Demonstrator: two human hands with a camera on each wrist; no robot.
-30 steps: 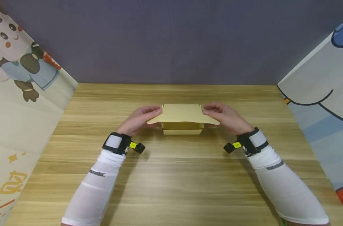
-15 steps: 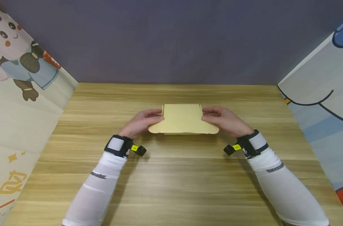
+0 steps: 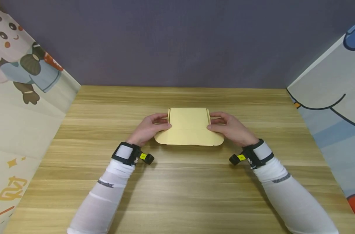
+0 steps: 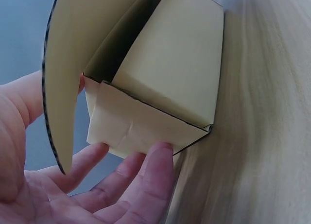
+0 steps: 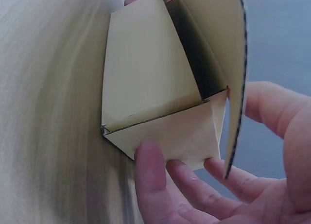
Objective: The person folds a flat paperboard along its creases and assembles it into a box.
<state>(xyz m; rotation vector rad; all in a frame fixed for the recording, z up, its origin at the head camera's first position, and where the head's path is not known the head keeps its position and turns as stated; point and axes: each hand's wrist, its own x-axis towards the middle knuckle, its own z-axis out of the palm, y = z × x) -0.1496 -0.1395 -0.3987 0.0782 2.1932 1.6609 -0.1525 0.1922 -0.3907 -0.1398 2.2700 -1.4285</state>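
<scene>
- one cardboard box (image 3: 189,126) sits on the counter (image 3: 192,195), centred and toward twelve o'clock in the head view; its long axis runs from nine to three.
- its lid (image 3: 189,117) spreads from twelve toward six, and the front flap (image 3: 189,137) points to six, its rounded wings reaching out at eight and four.
- the wrist views show the lid standing up off the front wall (image 4: 177,54), with a dark gap between them; that wall faces six.
- the left hand (image 3: 146,129), at nine o'clock of the box, holds that end: thumb on the lid's edge, fingers slightly parted and bent against the left end wall (image 4: 141,119).
- the right hand (image 3: 233,129), at three, holds the other end alike, thumb on the lid, fingers part-spread against the right end wall (image 5: 170,131).
- past the counter, at twelve, rises a grey-blue wall (image 3: 180,42).
</scene>
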